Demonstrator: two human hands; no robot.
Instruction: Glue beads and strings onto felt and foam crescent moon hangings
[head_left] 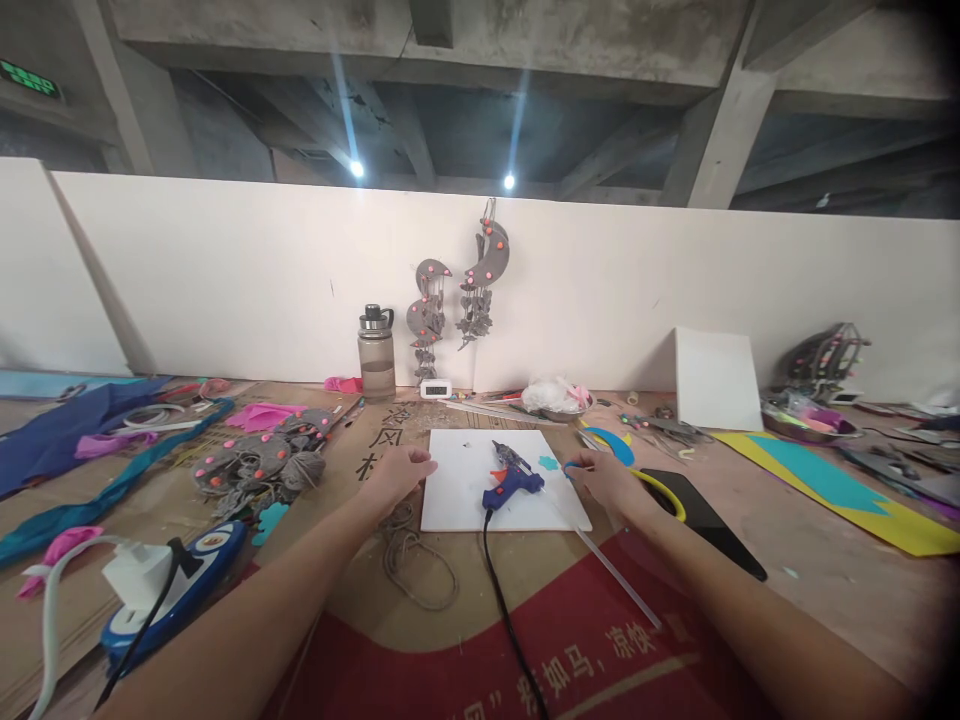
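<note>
Flanking the glue gun [516,484], perhaps avoiding heat: left hand [399,474] at nine o'clock, curled, grip unclear; right hand [606,477], three, pinching something blue [572,465].

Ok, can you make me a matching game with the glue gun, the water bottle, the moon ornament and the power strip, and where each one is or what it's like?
Things:
1. glue gun
2. water bottle
3. moon ornament
4. power strip

Places and states:
A. stands upright in front of the white wall
B. has a white plug in it
C. lies on the flat white board
D. hangs against the white wall, grey with pink and orange dots

Right pairs: 1-C, 2-A, 3-D, 4-B
</note>
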